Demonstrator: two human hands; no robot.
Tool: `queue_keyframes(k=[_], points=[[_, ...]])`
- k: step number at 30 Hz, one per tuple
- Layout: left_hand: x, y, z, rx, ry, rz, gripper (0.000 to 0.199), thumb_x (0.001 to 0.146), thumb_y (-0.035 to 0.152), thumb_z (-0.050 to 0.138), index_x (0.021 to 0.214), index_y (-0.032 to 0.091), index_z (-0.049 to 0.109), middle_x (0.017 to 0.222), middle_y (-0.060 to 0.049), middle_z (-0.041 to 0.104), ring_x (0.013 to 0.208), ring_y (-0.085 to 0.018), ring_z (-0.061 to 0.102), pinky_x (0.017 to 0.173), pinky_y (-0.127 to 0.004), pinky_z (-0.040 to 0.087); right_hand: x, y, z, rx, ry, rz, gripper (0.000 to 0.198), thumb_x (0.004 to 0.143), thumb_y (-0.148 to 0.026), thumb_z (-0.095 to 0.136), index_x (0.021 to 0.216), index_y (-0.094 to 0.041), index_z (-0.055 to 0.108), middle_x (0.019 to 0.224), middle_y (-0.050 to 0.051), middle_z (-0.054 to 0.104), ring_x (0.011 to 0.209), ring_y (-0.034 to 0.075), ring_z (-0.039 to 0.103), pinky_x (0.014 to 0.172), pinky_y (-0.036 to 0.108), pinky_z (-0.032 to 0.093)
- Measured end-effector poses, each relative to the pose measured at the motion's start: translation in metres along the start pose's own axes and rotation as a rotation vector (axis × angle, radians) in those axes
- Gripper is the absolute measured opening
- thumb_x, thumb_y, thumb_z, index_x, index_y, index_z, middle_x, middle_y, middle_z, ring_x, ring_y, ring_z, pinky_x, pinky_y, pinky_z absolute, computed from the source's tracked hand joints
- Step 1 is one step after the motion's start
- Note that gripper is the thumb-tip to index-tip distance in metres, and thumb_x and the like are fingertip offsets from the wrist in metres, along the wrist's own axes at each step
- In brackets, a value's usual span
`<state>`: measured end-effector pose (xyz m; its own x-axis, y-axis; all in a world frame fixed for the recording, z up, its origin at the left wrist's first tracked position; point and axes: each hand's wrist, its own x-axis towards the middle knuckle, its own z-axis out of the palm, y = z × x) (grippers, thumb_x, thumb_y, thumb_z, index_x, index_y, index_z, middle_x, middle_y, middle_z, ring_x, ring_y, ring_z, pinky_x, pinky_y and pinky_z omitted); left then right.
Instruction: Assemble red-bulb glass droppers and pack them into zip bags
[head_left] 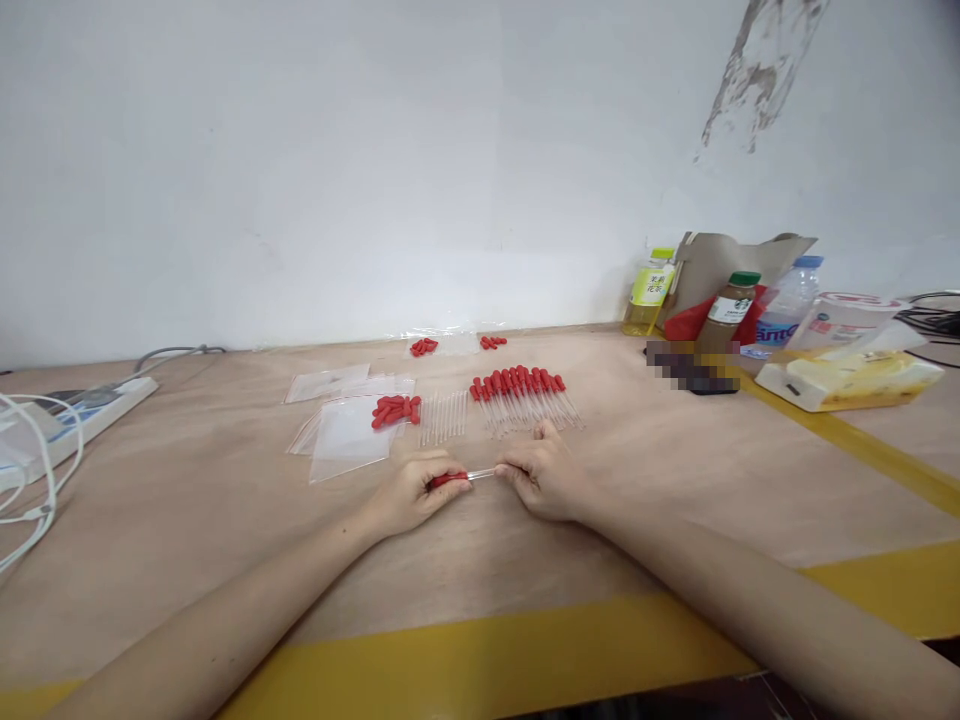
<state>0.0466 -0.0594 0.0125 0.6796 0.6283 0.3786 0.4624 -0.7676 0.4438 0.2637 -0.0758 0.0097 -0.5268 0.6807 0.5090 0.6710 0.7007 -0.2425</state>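
Observation:
Between finger and thumb, my left hand (420,490) pinches a red rubber dropper bulb (450,480). A clear glass dropper tube (482,473) runs from the bulb to my right hand (546,475), whose fingers are closed on the tube's other end. How deep the tube sits in the bulb is hidden by my fingers. Just beyond my hands lies a row of bare glass tubes (443,418). To their right is a row of droppers with red bulbs (521,390). Loose red bulbs (395,410) lie in a pile on clear plastic bags (349,440) at the left.
Two small groups of red bulbs (424,346) lie near the wall on plastic film. On the right stand drink bottles (731,308), a paper bag (739,260), a tissue pack (847,380) and a dark phone-like object (694,370). A power strip (82,430) with white cables is at left.

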Motion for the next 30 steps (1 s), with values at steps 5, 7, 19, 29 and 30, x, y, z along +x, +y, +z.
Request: queue_keyframes(k=[5, 7, 19, 29, 30], points=[[-0.003, 0.001, 0.003, 0.100, 0.007, 0.138, 0.018, 0.086, 0.026, 0.048, 0.083, 0.014, 0.061, 0.070, -0.003, 0.057, 0.061, -0.010, 0.051, 0.056, -0.021, 0.040, 0.000, -0.006, 0.004, 0.138, -0.118, 0.169, 0.030, 0.084, -0.025, 0.043, 0.059, -0.016, 0.057, 0.057, -0.002, 0.060, 0.052, 0.008, 0.041, 0.073, 0.029, 0.023], [-0.004, -0.002, 0.004, 0.147, 0.029, 0.181, 0.019, 0.087, 0.025, 0.046, 0.085, 0.014, 0.060, 0.073, -0.004, 0.058, 0.063, -0.011, 0.052, 0.058, -0.022, 0.041, 0.001, -0.008, 0.007, 0.210, -0.149, 0.265, 0.032, 0.085, -0.027, 0.042, 0.061, -0.017, 0.059, 0.056, -0.003, 0.060, 0.052, 0.008, 0.044, 0.074, 0.029, 0.025], [-0.003, -0.005, 0.003, 0.197, 0.260, 0.007, 0.041, 0.083, 0.027, 0.052, 0.123, 0.021, 0.043, 0.107, -0.009, 0.055, 0.095, -0.020, 0.054, 0.082, -0.035, 0.045, 0.003, -0.012, -0.018, 0.138, -0.196, 0.254, 0.024, 0.078, -0.026, 0.050, 0.057, -0.017, 0.056, 0.060, 0.000, 0.060, 0.058, 0.012, 0.049, 0.058, 0.025, 0.030], [-0.005, -0.001, -0.008, 0.100, -0.183, 0.003, 0.037, 0.088, 0.031, 0.042, 0.124, 0.023, 0.047, 0.129, -0.006, 0.047, 0.122, -0.020, 0.039, 0.101, -0.041, 0.034, 0.033, 0.048, -0.012, 0.373, -0.074, 0.678, 0.036, 0.072, -0.044, 0.051, 0.051, -0.016, 0.055, 0.051, 0.001, 0.056, 0.051, 0.012, 0.050, 0.053, 0.023, 0.036], [-0.005, -0.001, -0.007, 0.097, -0.174, 0.003, 0.037, 0.088, 0.031, 0.042, 0.124, 0.022, 0.048, 0.129, -0.006, 0.048, 0.122, -0.020, 0.040, 0.101, -0.041, 0.034, 0.041, 0.048, -0.010, 0.287, -0.055, 0.682, 0.035, 0.072, -0.044, 0.052, 0.050, -0.016, 0.055, 0.051, 0.001, 0.056, 0.051, 0.012, 0.050, 0.053, 0.023, 0.036]])
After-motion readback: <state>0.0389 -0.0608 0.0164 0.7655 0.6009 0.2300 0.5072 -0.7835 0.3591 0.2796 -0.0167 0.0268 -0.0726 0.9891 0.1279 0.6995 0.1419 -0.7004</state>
